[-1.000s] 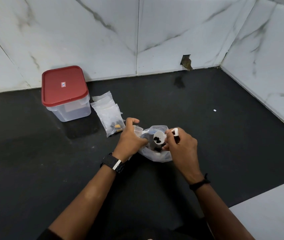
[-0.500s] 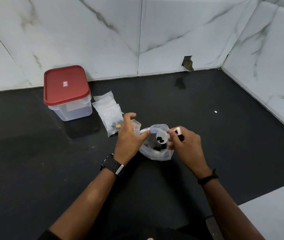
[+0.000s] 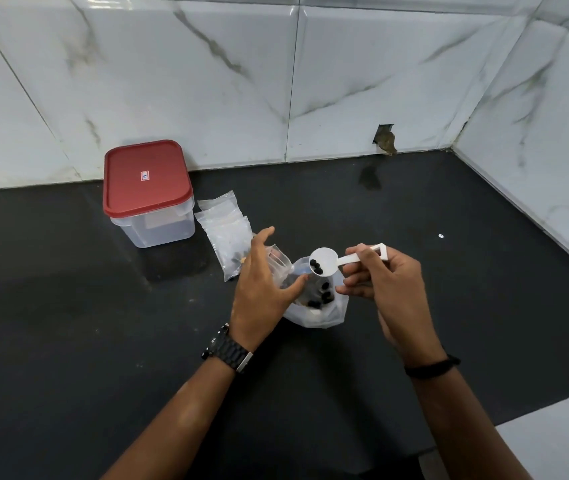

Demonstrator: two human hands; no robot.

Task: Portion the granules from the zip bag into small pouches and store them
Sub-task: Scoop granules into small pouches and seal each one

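**Scoop loaded, hovering over the open zip bag**

So my right hand point(image 3: 388, 289) is pinching the handle of a little white scoop point(image 3: 342, 259) between thumb and fingertips, other fingers curled loosely underneath. The bowl of the scoop points left and has a few dark granules point(image 3: 316, 267) sitting in it. It's held just above the mouth of the zip bag point(image 3: 324, 315), not touching it as far as I can see.

My left hand point(image 3: 262, 289) is spread open, fingers fanned out, thumb reaching toward the bag opening. It sits against the left side of the bag, and there's a small clear pouch point(image 3: 278, 261) partly hidden behind the fingers. Can't honestly tell if the hand is gripping the pouch or just resting on it. Black watch point(image 3: 229, 349) on that wrist, dark band point(image 3: 432, 367) on the right one.

The zip bag itself sits on the black countertop point(image 3: 103, 341), between both hands, mouth open, with more dark granules piled in the bottom.

Just beyond the left hand, a few small pouches point(image 3: 224, 230) lie flat in an overlapping pile, with something dark and a bit of orange inside the lower end. Left of those stands a clear storage container point(image 3: 158, 228) with its red lid point(image 3: 146, 176) on, close to the marble tiled wall point(image 3: 207, 81).
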